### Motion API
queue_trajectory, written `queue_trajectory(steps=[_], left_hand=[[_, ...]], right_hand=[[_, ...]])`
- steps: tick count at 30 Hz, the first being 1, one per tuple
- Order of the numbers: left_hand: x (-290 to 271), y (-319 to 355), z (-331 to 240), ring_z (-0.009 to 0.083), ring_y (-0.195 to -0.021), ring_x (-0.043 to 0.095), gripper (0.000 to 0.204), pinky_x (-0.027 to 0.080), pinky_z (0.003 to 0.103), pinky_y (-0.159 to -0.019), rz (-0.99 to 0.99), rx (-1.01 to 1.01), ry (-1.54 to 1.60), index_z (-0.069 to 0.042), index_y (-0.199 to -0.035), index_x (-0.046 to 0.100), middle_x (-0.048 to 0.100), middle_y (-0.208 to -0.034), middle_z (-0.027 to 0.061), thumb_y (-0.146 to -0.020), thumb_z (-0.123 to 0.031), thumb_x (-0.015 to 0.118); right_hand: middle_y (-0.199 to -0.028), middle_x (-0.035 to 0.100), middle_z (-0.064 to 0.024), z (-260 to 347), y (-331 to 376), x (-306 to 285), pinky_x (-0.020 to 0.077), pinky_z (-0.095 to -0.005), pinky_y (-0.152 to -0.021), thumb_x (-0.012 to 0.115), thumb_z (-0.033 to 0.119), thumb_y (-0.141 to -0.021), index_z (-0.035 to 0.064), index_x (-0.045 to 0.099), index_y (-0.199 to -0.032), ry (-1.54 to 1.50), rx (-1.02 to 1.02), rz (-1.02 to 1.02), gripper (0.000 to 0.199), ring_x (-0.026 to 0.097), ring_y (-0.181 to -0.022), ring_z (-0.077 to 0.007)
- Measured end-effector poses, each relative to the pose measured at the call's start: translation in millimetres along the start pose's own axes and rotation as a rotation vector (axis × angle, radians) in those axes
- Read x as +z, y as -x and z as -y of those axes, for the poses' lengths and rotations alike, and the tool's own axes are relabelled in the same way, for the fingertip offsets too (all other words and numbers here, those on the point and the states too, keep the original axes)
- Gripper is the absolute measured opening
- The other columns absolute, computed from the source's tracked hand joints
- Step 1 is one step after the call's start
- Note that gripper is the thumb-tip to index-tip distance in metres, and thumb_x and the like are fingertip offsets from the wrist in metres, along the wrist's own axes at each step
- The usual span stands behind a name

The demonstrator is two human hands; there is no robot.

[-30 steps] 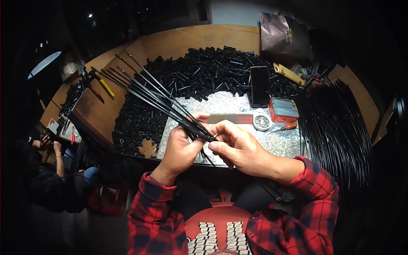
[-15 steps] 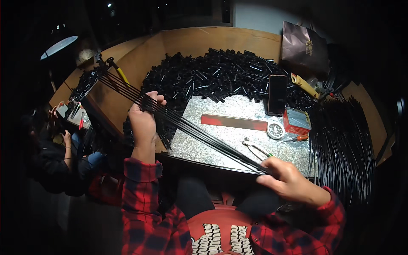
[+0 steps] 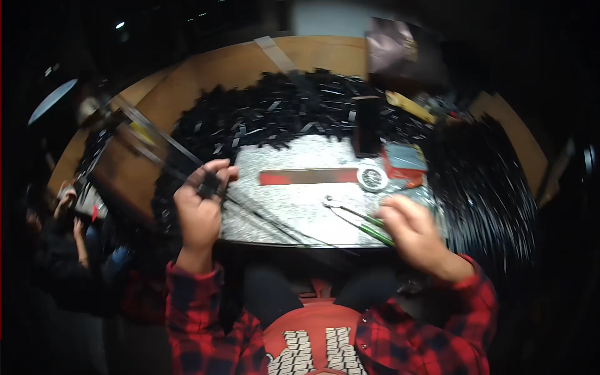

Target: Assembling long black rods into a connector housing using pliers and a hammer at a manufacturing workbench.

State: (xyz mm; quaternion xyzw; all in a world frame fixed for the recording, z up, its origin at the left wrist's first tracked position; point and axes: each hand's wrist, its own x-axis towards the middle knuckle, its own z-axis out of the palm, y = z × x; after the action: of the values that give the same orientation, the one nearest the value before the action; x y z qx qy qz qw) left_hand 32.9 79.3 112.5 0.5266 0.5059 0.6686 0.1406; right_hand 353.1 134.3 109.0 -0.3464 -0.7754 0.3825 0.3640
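Both hands work over the round wooden desk [image 3: 206,75]. Left hand [image 3: 201,206] is closed around a bundle of long thin black rods [image 3: 169,150], which fans away up-left. Right hand [image 3: 412,234] is curled, blurred; its contents cannot be determined. Green-handled pliers [image 3: 359,219] lie beside it. Maintain a firm, even grip so rods remain aligned.

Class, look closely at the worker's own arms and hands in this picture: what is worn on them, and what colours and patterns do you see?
Both forearms are covered by long sleeves of a red and black checked flannel shirt, left sleeve and right sleeve, each ending at the wrist. The left hand and right hand are bare: no gloves, and no watch or rings that can be made out in the blur.
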Motion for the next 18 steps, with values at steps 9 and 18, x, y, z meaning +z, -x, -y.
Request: queue_trajectory(steps=[9, 18], left_hand=[[48.7, 39.8, -23.0, 0.018, -0.101, 0.063, 0.036, 0.041, 0.033, -0.101, 0.412, -0.151, 0.095, 0.003, -0.117, 0.057, 0.064, -0.111, 0.0121, -0.082, 0.011, 0.061], [32.6, 34.4, -9.2, 0.0184, -0.095, 0.06, 0.014, 0.044, 0.036, -0.096, 0.36, 0.038, 0.285, 0.001, -0.093, 0.058, 0.062, -0.095, 0.0088, -0.085, 0.012, 0.056]], right_hand=[[-0.082, 0.06, -0.0147, 7.6, -20.1, 58.3, 0.0483, -0.035, -0.07, 0.051, 0.015, -0.096, 0.0005, 0.058, -0.101, -0.164, -0.151, 0.31, 0.017, 0.061, -0.075, -0.026], [-0.083, 0.064, -0.0201, -149.7, -52.5, -75.1, 0.0505, -0.045, -0.068, 0.063, 0.018, -0.087, 0.0002, 0.062, -0.09, 0.954, 0.068, -0.43, 0.018, 0.064, -0.078, -0.0366]])
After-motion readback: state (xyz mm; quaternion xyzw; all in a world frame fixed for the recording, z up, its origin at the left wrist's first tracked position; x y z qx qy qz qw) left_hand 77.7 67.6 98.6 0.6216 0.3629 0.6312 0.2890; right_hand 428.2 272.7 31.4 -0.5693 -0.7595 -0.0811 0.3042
